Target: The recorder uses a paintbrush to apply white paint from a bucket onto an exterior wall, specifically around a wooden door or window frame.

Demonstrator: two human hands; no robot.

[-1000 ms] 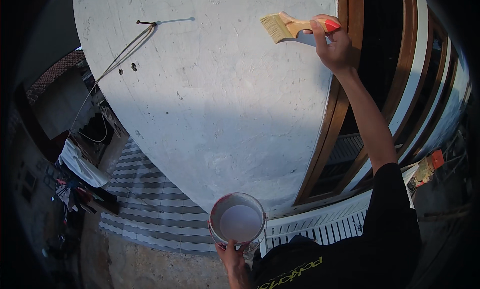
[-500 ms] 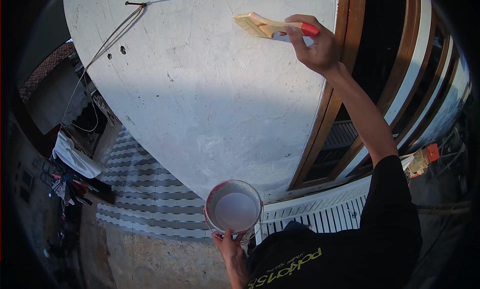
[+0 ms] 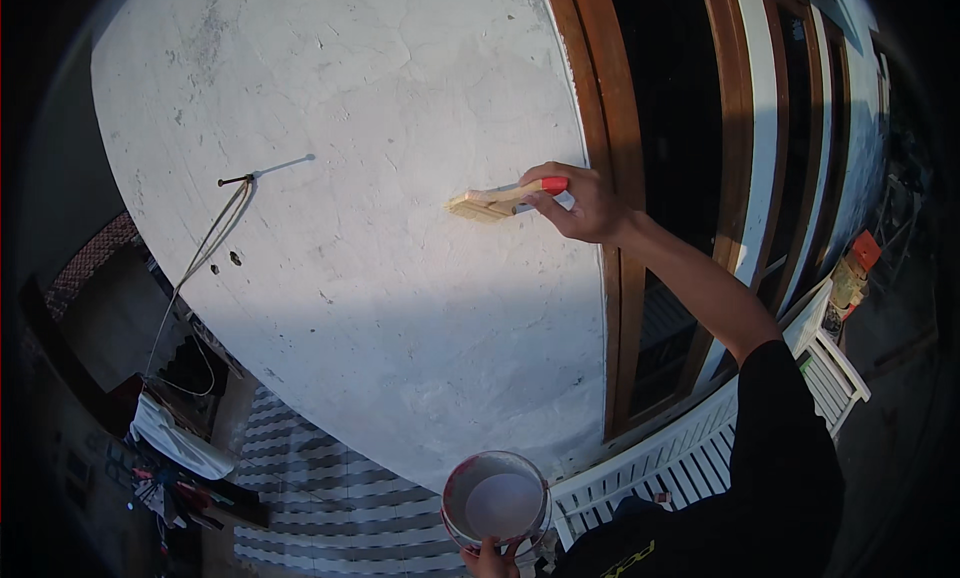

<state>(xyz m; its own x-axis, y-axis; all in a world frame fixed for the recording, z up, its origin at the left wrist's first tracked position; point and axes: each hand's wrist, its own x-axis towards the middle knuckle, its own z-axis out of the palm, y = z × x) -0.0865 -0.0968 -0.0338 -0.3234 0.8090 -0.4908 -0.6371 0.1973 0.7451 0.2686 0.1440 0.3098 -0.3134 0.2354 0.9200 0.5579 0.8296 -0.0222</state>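
My right hand (image 3: 577, 203) grips a paintbrush (image 3: 492, 201) by its wooden handle, which has a red end. The brush's pale bristles point left and lie at the white wall (image 3: 400, 308), beside the brown window frame. Low in front of me, my left hand (image 3: 490, 561) holds a small bucket (image 3: 462, 483) at its near rim, with the thumb up over the edge. Whitish paint (image 3: 503, 506) fills part of the bucket, and the rim is stained reddish. The fingers of the left hand are partly hidden beneath the bucket.
A nail (image 3: 236, 182) with a looped cord juts from the wall at left. Brown wooden window frames (image 3: 612, 98) run along the right. A white slatted bench (image 3: 640, 468) stands below the window. Patterned floor tiles (image 3: 330, 508) and hanging cloth (image 3: 180, 438) lie at lower left.
The view has tilted upward, so wall, nail and bucket sit lower in the picture. The brush has shifted somewhat along the wall in my right hand; the left still holds the bucket.
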